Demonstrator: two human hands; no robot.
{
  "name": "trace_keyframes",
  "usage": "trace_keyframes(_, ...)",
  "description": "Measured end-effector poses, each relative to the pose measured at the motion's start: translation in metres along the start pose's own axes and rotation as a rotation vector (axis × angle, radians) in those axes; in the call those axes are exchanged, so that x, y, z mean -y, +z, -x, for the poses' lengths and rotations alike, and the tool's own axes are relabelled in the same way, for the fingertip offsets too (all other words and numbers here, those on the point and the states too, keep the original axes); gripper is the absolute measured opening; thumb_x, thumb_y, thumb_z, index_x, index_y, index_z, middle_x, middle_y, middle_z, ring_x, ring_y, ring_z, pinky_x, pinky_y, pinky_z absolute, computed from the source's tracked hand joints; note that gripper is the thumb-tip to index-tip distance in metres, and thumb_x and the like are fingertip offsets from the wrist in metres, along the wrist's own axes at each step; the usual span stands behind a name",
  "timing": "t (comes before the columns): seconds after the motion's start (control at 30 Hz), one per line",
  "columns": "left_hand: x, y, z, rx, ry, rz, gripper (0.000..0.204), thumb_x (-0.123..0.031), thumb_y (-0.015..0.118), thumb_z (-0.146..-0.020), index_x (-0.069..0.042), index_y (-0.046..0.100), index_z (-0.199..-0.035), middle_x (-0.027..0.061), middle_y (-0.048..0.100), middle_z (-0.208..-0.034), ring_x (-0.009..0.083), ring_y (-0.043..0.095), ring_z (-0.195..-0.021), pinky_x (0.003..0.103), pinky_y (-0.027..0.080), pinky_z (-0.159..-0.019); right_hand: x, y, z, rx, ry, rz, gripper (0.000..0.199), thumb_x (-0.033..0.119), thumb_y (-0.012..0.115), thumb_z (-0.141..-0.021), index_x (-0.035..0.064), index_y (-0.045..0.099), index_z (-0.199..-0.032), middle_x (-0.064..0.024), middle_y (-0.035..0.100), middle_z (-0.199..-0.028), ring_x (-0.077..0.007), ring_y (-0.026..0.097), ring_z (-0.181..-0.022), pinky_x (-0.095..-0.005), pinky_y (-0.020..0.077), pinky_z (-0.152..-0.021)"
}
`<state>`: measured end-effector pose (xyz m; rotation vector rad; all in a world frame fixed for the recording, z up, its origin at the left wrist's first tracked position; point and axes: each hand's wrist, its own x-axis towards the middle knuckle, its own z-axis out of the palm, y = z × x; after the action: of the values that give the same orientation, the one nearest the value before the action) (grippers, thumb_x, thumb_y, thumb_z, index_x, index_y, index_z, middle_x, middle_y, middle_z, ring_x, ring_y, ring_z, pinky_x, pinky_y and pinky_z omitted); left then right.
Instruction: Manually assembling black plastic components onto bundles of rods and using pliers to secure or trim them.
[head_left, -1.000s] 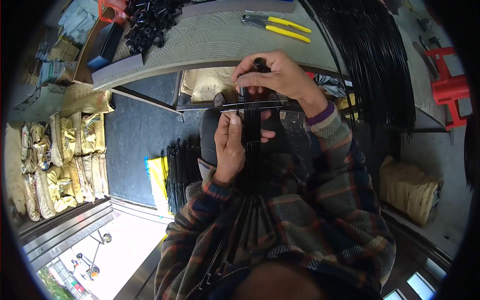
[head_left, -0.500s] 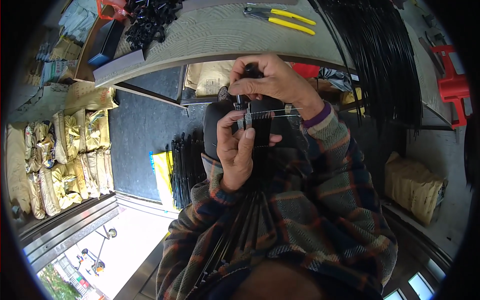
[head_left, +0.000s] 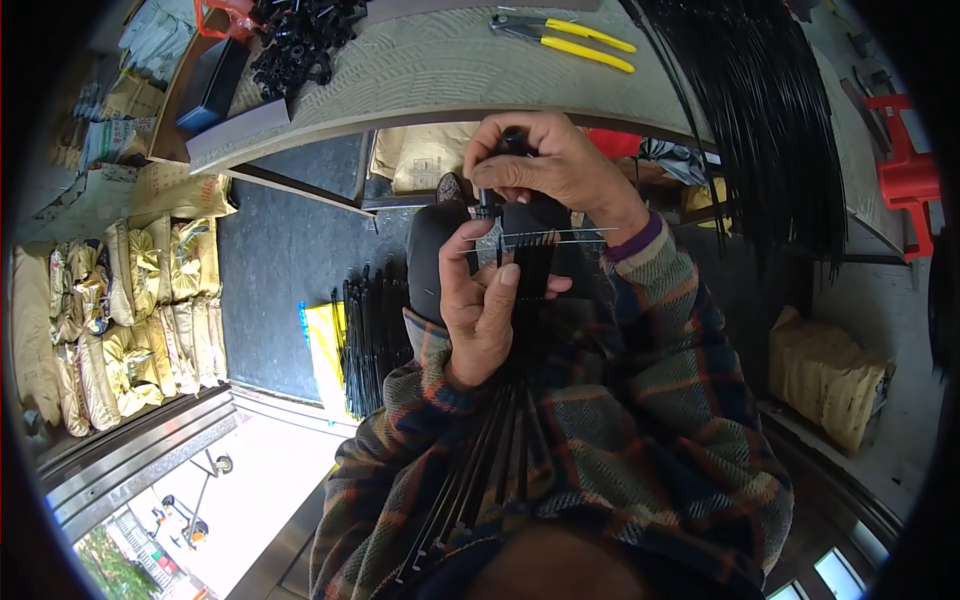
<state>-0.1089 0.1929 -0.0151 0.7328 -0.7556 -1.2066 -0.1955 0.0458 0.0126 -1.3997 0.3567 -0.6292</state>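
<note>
My left hand (head_left: 480,325) is closed around a row of thin black rods (head_left: 532,268) lying over my lap, their upper ends side by side. Across those ends run thin metal wires (head_left: 590,237), which stick out to the right. Just above, my right hand (head_left: 575,175) pinches a small black tubular fitting (head_left: 486,207) that points down toward the rod tips near the left index finger. Another black piece (head_left: 514,138) is tucked in the right hand's curled fingers. Whether the fitting touches a rod is too small to tell.
Ahead, the bench (head_left: 430,75) bears yellow-handled pliers (head_left: 565,38), a heap of black fittings (head_left: 290,50) and a thick bunch of black rods (head_left: 750,110) over its edge. More rods (head_left: 370,345) stand left of my legs. Wrapped packages (head_left: 140,310) line the left side; a red stool (head_left: 905,175) is right.
Both hands have shifted slightly right, the left one also a little down. A single dark rod now shows apart from the row, beside the left thumb.
</note>
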Motion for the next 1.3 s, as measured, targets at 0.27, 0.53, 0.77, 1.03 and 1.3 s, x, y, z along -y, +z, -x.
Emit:
trace_keyframes(0.27, -0.004, 0.000, -0.001, 0.018, -0.093, 0.027, 0.043, -0.005, 0.040, -0.091, -0.002, 0.017, -0.127, 0.0205, 0.056, -0.103, 0.0251, 0.063, -0.080, 0.030, 0.051, -0.072, -0.007, -0.001, -0.001, -0.054, -0.082, 0.036, 0.015, 0.013, 0.063, -0.080, 0.0009, 0.062, -0.089, -0.0033, 0.062, -0.073, -0.0041, 0.051, -0.058, -0.0156, 0.0394, -0.049)
trace_keyframes(0.53, -0.005, 0.000, -0.004, 0.012, -0.120, 0.037, 0.044, -0.006, 0.040, -0.091, -0.003, 0.016, -0.128, 0.0209, 0.056, -0.104, 0.0253, 0.063, -0.081, 0.030, 0.052, -0.071, -0.004, -0.004, 0.001, -0.047, -0.157, 0.142, 0.016, 0.004, 0.058, -0.080, -0.0009, 0.064, -0.094, -0.0063, 0.062, -0.084, -0.0091, 0.055, -0.073, -0.0205, 0.0433, -0.065)
trace_keyframes(0.77, -0.004, -0.004, -0.006, 0.004, -0.131, 0.062, 0.043, -0.006, 0.042, -0.091, -0.003, 0.017, -0.127, 0.0200, 0.056, -0.103, 0.0254, 0.063, -0.080, 0.029, 0.052, -0.070, -0.005, -0.001, 0.000, -0.077, -0.162, 0.145, 0.016, 0.003, 0.058, -0.079, -0.0014, 0.063, -0.094, -0.0062, 0.062, -0.089, -0.0116, 0.057, -0.082, -0.0219, 0.0440, -0.073)
trace_keyframes(1.03, -0.002, -0.007, -0.007, -0.003, -0.123, 0.062, 0.043, -0.006, 0.042, -0.091, -0.004, 0.017, -0.126, 0.0188, 0.057, -0.102, 0.0241, 0.063, -0.080, 0.029, 0.051, -0.070, -0.010, -0.004, 0.000, -0.073, -0.134, 0.087, 0.017, 0.004, 0.057, -0.081, -0.0013, 0.062, -0.096, -0.0082, 0.062, -0.090, -0.0122, 0.058, -0.081, -0.0223, 0.0468, -0.070)
trace_keyframes(1.3, -0.001, -0.006, -0.008, -0.012, -0.112, 0.096, 0.042, -0.006, 0.042, -0.091, -0.004, 0.018, -0.125, 0.0192, 0.056, -0.102, 0.0242, 0.063, -0.080, 0.029, 0.051, -0.069, -0.015, -0.005, 0.000, -0.062, -0.143, -0.042, 0.018, 0.006, 0.057, -0.081, -0.0043, 0.060, -0.096, -0.0118, 0.061, -0.088, -0.0157, 0.059, -0.080, -0.0264, 0.0480, -0.072)
